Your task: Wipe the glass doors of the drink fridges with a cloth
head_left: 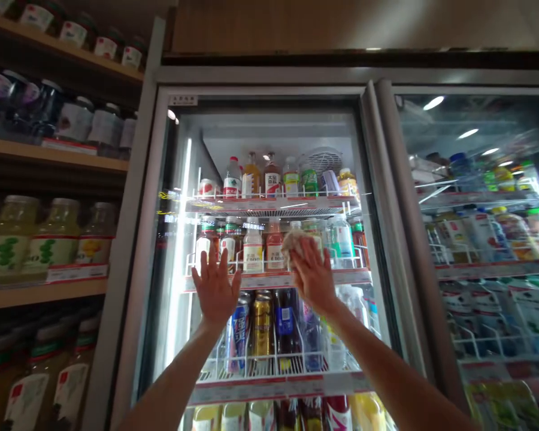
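Observation:
My left hand (pixel 216 290) is raised at the glass door (pixel 269 129) of a lit drinks fridge, its fingers spread and nothing in it. To its right, my right hand (pixel 313 278) presses a crumpled beige cloth (pixel 294 244) against the same glass. The fingers lie over the cloth and hide part of it. Behind the glass, bottles such as a pink-orange one (pixel 274 244) stand on the middle shelf. A gold can (pixel 263 323) and a blue can (pixel 238 332) show on the shelf below, between my forearms.
A grey door frame (pixel 395 239) divides this door from a second glass door (pixel 485 137) on the right, with more drinks behind it. Wooden shelves (pixel 49 296) with jars and bottles stand close on the left. Above the fridge runs a brown panel (pixel 341 27).

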Action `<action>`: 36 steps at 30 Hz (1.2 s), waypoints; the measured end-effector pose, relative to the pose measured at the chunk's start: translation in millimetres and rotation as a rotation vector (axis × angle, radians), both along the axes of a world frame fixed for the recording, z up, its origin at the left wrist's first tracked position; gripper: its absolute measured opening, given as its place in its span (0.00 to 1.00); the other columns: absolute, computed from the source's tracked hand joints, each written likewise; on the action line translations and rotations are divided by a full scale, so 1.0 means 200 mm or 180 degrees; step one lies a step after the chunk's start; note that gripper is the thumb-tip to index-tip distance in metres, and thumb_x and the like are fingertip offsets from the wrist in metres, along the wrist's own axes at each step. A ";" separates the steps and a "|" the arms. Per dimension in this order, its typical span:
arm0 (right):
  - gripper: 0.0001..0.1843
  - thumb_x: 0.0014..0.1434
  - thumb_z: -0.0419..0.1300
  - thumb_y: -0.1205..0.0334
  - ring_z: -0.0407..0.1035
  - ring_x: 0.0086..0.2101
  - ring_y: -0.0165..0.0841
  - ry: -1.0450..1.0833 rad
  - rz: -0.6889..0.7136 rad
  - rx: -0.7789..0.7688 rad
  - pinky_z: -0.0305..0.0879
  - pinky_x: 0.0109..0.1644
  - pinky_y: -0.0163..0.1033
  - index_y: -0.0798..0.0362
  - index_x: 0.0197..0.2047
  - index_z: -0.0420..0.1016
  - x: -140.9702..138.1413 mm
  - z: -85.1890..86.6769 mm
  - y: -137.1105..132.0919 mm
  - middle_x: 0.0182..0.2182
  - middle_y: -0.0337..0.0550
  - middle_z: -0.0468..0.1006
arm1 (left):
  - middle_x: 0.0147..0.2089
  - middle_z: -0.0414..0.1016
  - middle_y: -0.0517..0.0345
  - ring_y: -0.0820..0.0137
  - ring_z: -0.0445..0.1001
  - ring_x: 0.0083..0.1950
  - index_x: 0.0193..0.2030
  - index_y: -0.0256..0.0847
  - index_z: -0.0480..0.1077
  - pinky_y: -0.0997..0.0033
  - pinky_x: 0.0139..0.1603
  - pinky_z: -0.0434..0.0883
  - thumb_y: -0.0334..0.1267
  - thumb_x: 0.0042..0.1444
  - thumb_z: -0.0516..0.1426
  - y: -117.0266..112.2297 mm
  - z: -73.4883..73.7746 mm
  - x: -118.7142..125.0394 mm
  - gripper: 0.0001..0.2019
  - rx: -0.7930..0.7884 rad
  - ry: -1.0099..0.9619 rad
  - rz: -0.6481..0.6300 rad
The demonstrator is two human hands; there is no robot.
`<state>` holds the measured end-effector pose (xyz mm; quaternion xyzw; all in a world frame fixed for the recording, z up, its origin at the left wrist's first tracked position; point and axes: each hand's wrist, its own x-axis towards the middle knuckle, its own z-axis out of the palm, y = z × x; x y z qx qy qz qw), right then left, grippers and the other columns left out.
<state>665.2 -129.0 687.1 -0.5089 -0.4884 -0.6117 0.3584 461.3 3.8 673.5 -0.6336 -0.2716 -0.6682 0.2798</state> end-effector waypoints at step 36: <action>0.22 0.61 0.45 0.59 0.51 0.61 0.50 0.1209 -0.0273 0.1103 0.49 0.56 0.64 0.57 0.55 0.68 0.24 0.45 -0.09 0.63 0.59 0.54 | 0.69 0.46 0.45 0.58 0.41 0.71 0.66 0.39 0.52 0.46 0.66 0.45 0.47 0.62 0.43 0.17 0.30 -0.19 0.27 0.0260 0.0301 -0.0073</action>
